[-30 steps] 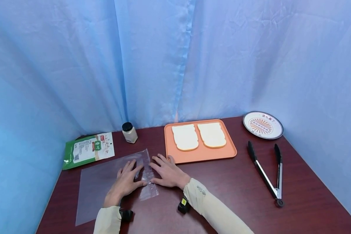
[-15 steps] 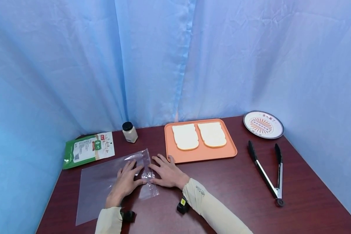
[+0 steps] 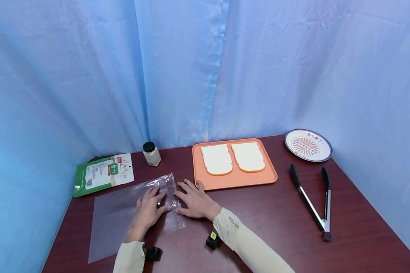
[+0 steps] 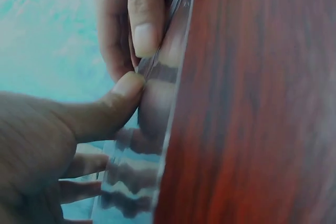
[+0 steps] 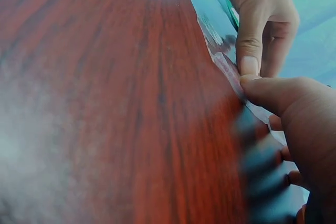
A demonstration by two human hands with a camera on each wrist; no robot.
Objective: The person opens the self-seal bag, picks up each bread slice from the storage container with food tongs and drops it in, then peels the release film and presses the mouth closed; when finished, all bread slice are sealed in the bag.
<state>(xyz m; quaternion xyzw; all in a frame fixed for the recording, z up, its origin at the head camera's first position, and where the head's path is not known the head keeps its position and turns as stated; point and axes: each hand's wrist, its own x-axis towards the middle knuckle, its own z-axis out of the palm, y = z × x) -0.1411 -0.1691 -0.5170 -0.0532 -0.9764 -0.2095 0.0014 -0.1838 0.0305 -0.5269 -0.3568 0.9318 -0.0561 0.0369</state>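
Note:
A large clear plastic zip bag [image 3: 112,220] lies flat on the dark red table, its zip end wrinkled and shiny on the right. My left hand [image 3: 147,212] rests on the bag near that end, fingers spread. Across from it, my right hand [image 3: 198,201] lies over the bag's right edge with spread fingers, its wrist just below an orange tray [image 3: 237,183]. Seen from the left wrist, the left thumb [image 4: 126,85] presses at the edge of the bag, close to the other hand's thumb. The right wrist view shows both thumbs almost meeting there.
Two bread slices [image 3: 216,160] lie on the tray. A green-and-white packet [image 3: 104,174] and a black-lidded jar [image 3: 152,154] stand behind the bag. At right are a plate [image 3: 307,146] and spread tongs [image 3: 311,204]. Blue curtains [image 3: 177,76] surround the table.
My left forearm has shifted slightly right, and the left thumb has moved up a little along the bag's zip end. The right hand has stayed almost in place.

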